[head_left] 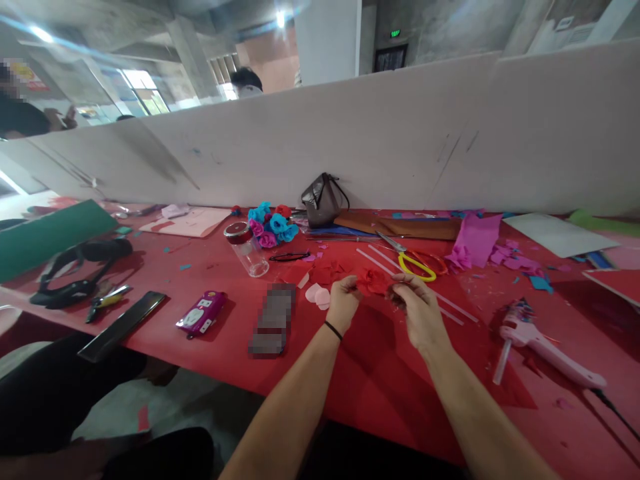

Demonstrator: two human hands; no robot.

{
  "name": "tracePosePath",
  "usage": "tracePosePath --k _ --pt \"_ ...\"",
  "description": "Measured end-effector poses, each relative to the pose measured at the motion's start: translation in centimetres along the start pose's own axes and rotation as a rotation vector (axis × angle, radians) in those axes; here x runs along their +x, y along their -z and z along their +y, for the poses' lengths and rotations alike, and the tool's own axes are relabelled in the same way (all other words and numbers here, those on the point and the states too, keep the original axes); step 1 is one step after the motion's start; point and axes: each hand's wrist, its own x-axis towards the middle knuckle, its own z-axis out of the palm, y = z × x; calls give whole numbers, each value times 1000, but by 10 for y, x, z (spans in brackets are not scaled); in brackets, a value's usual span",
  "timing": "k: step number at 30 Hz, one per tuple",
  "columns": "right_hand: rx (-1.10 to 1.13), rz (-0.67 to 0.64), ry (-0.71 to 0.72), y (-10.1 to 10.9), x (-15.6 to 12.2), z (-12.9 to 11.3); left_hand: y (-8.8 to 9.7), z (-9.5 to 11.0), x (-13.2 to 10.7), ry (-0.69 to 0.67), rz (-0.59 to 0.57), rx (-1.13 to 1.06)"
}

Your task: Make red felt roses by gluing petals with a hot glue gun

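Pinching the crumpled red paper from opposite sides, the person's left hand and right hand meet over the red table. Forearms angle inward and forward. Left: thumb and fingertips pressed together on the paper's near-left edge; right: fingers curled, gripping its right edge, exact contact partly hidden. Obstacles: scissors just beyond the right hand; clear rods running behind it. Pale pink cutouts lie beside the left hand; glue gun well apart, right; lidded jar beyond, left.
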Motion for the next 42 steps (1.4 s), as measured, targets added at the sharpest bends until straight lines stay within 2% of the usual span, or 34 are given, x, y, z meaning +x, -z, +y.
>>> tracePosePath --k 6,14,21,24,29,38,42 --pt "-91 -20 -8 0 2 5 -4 5 -2 60 7 -86" --pt "-219 -83 -15 3 7 15 -4 3 -2 29 -12 -106" --pt "-556 -192 77 6 7 23 -3 2 -2 -1 -31 -74" --pt "-607 -213 104 8 7 22 -4 3 -3 25 -50 -93" --pt "-600 -234 159 9 6 23 -4 3 -4 29 -12 -99" --pt "-721 -170 241 9 5 18 -6 7 -5 30 -80 -80" --pt "-687 -130 260 6 3 17 -4 5 -3 -49 -24 14"
